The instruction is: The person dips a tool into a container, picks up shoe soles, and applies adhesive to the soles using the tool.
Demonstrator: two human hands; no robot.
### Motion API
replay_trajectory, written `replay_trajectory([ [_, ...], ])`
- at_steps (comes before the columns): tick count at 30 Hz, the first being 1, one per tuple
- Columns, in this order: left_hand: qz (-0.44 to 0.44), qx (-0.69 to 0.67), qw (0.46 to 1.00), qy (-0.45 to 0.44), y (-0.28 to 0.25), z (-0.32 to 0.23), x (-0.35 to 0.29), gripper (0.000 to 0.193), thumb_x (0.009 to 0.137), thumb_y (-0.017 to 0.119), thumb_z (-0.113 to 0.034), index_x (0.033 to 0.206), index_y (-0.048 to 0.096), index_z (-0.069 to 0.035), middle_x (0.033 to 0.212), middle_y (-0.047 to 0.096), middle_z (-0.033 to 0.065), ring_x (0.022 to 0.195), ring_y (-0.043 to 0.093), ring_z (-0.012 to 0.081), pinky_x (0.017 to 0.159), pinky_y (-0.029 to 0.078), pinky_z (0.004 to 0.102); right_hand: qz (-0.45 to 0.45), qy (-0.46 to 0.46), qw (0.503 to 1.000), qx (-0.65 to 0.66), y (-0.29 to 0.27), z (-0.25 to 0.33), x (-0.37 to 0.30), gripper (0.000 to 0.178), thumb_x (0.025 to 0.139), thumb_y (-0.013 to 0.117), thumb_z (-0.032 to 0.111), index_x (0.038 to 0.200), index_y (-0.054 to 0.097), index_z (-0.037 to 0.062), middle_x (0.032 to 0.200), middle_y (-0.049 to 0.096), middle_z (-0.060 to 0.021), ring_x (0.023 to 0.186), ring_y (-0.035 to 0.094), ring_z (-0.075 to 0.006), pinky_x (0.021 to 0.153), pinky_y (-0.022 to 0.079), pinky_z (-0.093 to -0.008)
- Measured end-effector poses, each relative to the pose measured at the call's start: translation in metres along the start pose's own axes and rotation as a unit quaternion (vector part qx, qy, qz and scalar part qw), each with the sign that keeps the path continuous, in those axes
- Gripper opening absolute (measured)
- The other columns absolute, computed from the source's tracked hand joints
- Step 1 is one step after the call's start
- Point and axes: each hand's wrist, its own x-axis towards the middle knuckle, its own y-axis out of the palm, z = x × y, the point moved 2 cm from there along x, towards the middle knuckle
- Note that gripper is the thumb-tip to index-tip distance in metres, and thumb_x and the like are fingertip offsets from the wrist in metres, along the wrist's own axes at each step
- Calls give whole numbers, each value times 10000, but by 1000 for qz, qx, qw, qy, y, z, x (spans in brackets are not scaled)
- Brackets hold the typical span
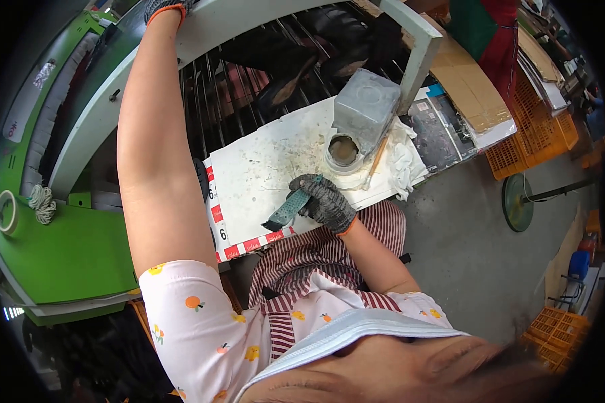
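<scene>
A flat green brush (290, 209) is pinched between thumb and fingers of the gloved right hand (326, 203), above a stained white sheet (255, 158). Farther out, a round pot (346, 168) and a translucent plastic container (368, 101) are seen. The gloved left hand (169, 8) is placed at a curved white frame (215, 28); its grip cannot be told.

Floor (467, 269): smooth grey, stretching away over to the right.
Green machine (67, 252): bulky, filling the left side of the place.
Orange crates (554, 336): latticed plastic, low at the right; more higher up, near stacked sheets (539, 57).
Stand (517, 205): round green base, dark pole.
Light (13, 313): pale strips, far left.
</scene>
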Motion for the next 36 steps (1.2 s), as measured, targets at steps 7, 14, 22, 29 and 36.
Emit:
replay_trajectory([
  [7, -429, 158, 878, 144, 99, -43, -30, 301, 740, 609, -252, 974, 557, -69, 942, 616, 134, 839, 601, 289, 766, 469, 377, 15, -17, 1000, 18, -9, 0, -2, 234, 844, 498, 232, 951, 552, 32, 796, 582, -68, 630, 523, -127, 530, 424, -239],
  [14, -131, 313, 924, 175, 192, -23, -113, 448, 639, 698, -130, 1052, 543, -52, 902, 584, 106, 850, 547, 270, 804, 433, 346, -7, -2, 998, 62, -5, 3, -13, 243, 826, 512, 236, 932, 519, 17, 794, 572, -99, 666, 553, -168, 528, 445, -246],
  [22, 51, 238, 943, -225, 246, 154, -111, 800, 590, 737, -389, 1197, 394, 3, 1150, 494, 197, 1073, 470, 333, 902, 398, 364, -14, 32, 997, 76, -4, 0, -7, 198, 809, 542, 220, 859, 506, 32, 787, 530, -83, 736, 532, -195, 652, 447, -302],
  [29, 33, 232, 958, -166, 229, 199, -101, 594, 613, 679, -380, 1097, 526, -72, 1051, 562, 176, 970, 542, 307, 831, 436, 352, -7, 55, 992, 113, -5, -5, -2, 162, 796, 551, 177, 854, 483, 43, 791, 497, -66, 754, 515, -207, 701, 446, -339],
  [36, 170, 369, 896, -180, 146, 190, -108, 633, 676, 640, -322, 1258, 392, -291, 1181, 501, 93, 1116, 447, 267, 912, 373, 358, -39, 28, 995, 87, -9, -4, -3, 244, 809, 538, 202, 921, 508, -12, 814, 565, -121, 737, 571, -216, 634, 482, -309],
])
